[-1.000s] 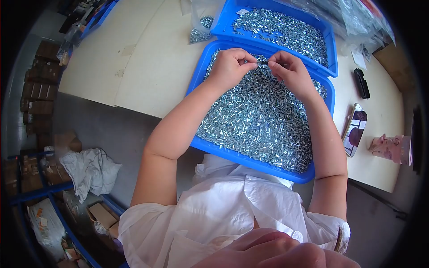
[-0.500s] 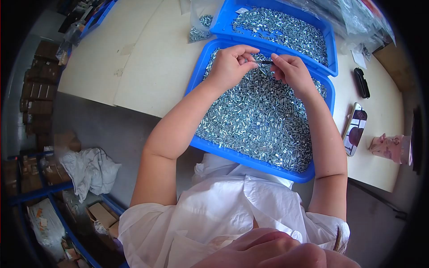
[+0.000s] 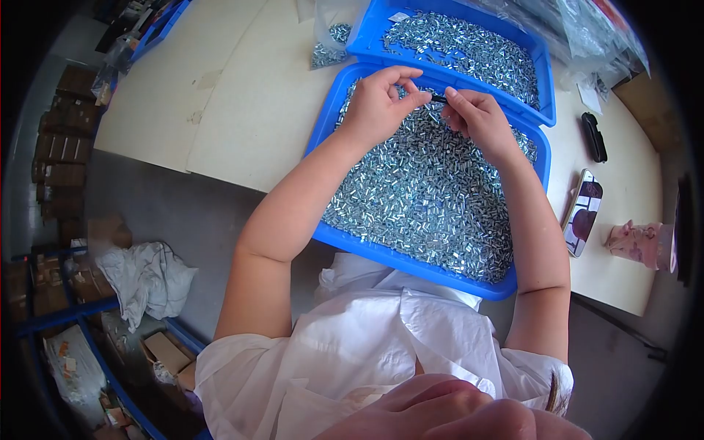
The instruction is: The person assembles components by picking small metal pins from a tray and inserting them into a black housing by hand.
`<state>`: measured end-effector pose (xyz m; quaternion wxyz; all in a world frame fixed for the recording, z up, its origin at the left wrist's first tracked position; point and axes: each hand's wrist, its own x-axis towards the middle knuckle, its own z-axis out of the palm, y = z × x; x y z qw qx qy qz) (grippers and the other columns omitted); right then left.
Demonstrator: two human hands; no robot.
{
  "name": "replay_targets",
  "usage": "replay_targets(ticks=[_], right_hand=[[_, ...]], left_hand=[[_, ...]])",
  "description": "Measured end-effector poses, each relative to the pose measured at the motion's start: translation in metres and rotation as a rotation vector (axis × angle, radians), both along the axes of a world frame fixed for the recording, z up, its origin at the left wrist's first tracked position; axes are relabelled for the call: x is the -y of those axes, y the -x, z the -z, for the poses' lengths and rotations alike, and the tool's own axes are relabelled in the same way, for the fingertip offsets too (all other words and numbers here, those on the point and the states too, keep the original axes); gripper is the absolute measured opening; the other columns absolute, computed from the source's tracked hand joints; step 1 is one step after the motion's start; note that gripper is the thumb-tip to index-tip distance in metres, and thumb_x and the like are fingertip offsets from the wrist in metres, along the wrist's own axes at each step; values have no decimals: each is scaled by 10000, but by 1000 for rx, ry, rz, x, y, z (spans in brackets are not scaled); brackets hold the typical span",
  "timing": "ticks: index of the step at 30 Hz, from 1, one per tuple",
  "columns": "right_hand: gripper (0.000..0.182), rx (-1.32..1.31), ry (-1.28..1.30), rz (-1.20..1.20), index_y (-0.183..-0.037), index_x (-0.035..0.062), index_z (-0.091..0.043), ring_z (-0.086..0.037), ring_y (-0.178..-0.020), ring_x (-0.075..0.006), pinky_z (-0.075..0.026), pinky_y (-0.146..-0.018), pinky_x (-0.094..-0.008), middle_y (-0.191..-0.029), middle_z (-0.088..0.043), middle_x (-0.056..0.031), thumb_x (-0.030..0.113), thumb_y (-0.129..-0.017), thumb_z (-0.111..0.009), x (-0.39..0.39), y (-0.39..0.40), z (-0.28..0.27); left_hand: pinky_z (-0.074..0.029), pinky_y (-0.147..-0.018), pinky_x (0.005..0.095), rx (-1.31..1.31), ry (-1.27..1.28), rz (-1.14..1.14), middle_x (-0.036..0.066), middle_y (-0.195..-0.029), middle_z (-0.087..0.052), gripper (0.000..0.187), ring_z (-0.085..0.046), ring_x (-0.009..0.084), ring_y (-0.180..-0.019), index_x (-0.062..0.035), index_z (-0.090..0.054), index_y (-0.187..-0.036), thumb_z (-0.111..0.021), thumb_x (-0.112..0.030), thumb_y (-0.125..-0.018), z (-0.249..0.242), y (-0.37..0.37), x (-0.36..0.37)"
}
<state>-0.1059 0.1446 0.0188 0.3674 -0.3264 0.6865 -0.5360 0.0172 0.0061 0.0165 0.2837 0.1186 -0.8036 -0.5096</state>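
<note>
The person's white shirt is nearest, with the front edge of a blue plastic bin just beyond it. Small shiny metal cylinders cover the bin's floor. Both hands are over its far part. The right hand pinches a short dark rod between thumb and bent fingers. The left hand has its thumb tip at the rod's other end; its index finger is lifted apart from the thumb, the remaining fingers curl, and whether it grips anything cannot be told.

Right of the bin, a pink cup, a smartphone and a black elongated object are on the tabletop. Farther off, a second blue bin adjoins the first and holds similar cylinders, with a clear plastic bag of them left of it. Crumpled plastic sheeting is at the far right.
</note>
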Motion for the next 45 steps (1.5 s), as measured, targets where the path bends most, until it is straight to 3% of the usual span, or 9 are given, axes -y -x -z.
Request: replay_targets(ticks=[5,10,17,19,25,29,34,40,45], right_hand=[[381,-21,67,-28,-696,57,-596,-397,-480,-38,-297,-437,-183,-551,-485,25,368,-884,-481,0,-1,1],[380,-7,94,-24,-691,62,-587,-400,-488,-38,-307,-444,-180,-555,-485,25,369,-886,-477,0,-1,-1],[382,-15,68,-33,-691,61,-587,-398,-488,-39,-306,-445,-182,-554,-484,26,368,-887,-475,0,-3,-2],[383,-11,61,-34,-686,59,-586,-397,-488,-39,-303,-443,-184,-553,-483,26,366,-887,-477,0,-3,-2],[396,-2,71,-29,-678,62,-586,-392,-482,-40,-297,-439,-188,-549,-481,26,375,-889,-467,-1,0,-1],[329,37,42,-24,-687,55,-590,-412,-511,-32,-312,-454,-185,-568,-497,18,320,-870,-524,0,-3,-5],[198,-301,274,25,-836,19,-598,-476,-622,-53,-399,-563,-204,-698,-557,18,213,-856,-563,3,-9,7],[175,-394,-101,-76,-915,7,-574,-458,-642,-57,-401,-580,-222,-723,-553,7,170,-851,-569,-1,-8,-7],[196,-539,85,-19,-889,10,-577,-513,-608,-142,-427,-581,-276,-662,-569,-85,200,-839,-569,1,-10,4]], left_hand=[[-384,-545,245,270,35,42,-9,-648,-519,407,-417,79,-548,-31,-602,-765,-448,-383,-898,1,-2,7],[-328,-520,205,-80,-12,56,-45,-615,-464,324,-402,37,-596,-34,-577,-770,-480,-316,-896,15,7,2],[-370,-532,236,52,-156,49,13,-673,-507,163,-427,84,-573,-15,-588,-750,-604,-165,-811,9,3,9],[-362,-529,228,103,60,96,1,-673,-504,118,-420,77,-567,-19,-595,-749,-626,-125,-790,12,3,13],[-323,-515,183,-87,8,68,-60,-611,-468,133,-402,21,-593,-35,-598,-788,-607,-162,-826,13,5,6],[-318,-497,182,71,-62,67,-57,-608,-481,132,-393,19,-564,-33,-598,-788,-623,-160,-812,9,3,7],[-348,-484,235,70,3,28,-1,-569,-483,139,-411,78,-515,-16,-607,-726,-656,-141,-759,8,3,5],[-376,-492,251,-56,157,69,37,-615,-514,115,-450,106,-514,-12,-617,-713,-672,-112,-724,6,3,6],[-331,-500,204,-16,132,61,-19,-625,-468,67,-395,52,-544,-21,-633,-738,-662,-81,-747,6,1,2]])
